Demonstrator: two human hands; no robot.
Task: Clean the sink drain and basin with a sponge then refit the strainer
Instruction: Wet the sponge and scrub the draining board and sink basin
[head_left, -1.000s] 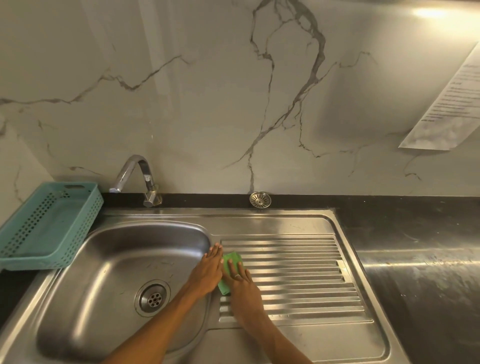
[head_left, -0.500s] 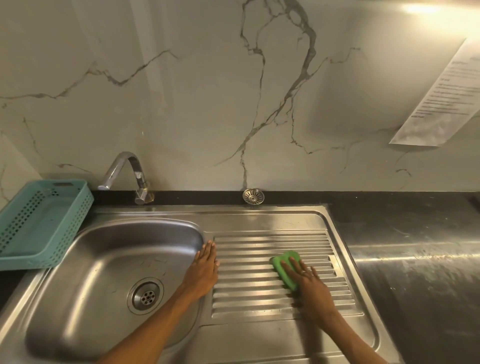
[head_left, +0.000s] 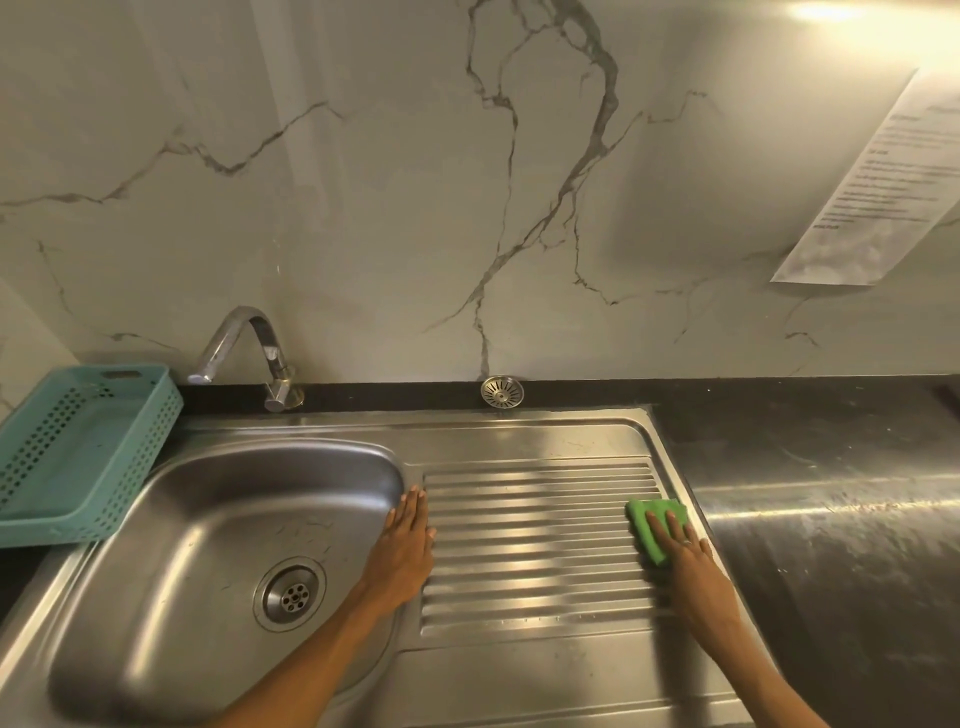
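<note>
1. Now the right hand (head_left: 684, 558) lies flat on the green sponge (head_left: 650, 525), its fingers straight and pressing it onto the ribbed drainboard (head_left: 535, 540) at that board's 3 o'clock edge; the grip is wide, nothing curled round the sponge.
2. The left hand (head_left: 405, 545) rests palm down on the ridge between the basin (head_left: 208, 525) and the drainboard, fingers straight and close together, pointing toward 12 o'clock; its grip is wide too and holds nothing.
3. The two hands are well apart, with the full span of the ribs between them.
4. The drain (head_left: 291, 597) sits in the floor of the basin, at about 8 o'clock from the left hand, with a round perforated metal fitting showing in it.
5. The strainer (head_left: 502, 391) lies out of the sink, on the dark ledge at the foot of the wall, at 12 o'clock from the drainboard and well apart from both hands.
6. The tap (head_left: 244, 353) stands at 12 o'clock of the basin, spout curving toward 9 o'clock.
7. A teal perforated basket (head_left: 78, 447) sits at 9 o'clock of the basin, on the counter (head_left: 831, 519), whose dark surface also runs on at 3 o'clock of the sponge.
8. A printed sheet (head_left: 878, 197) hangs on the marble wall (head_left: 415, 182) at 1 o'clock.
</note>
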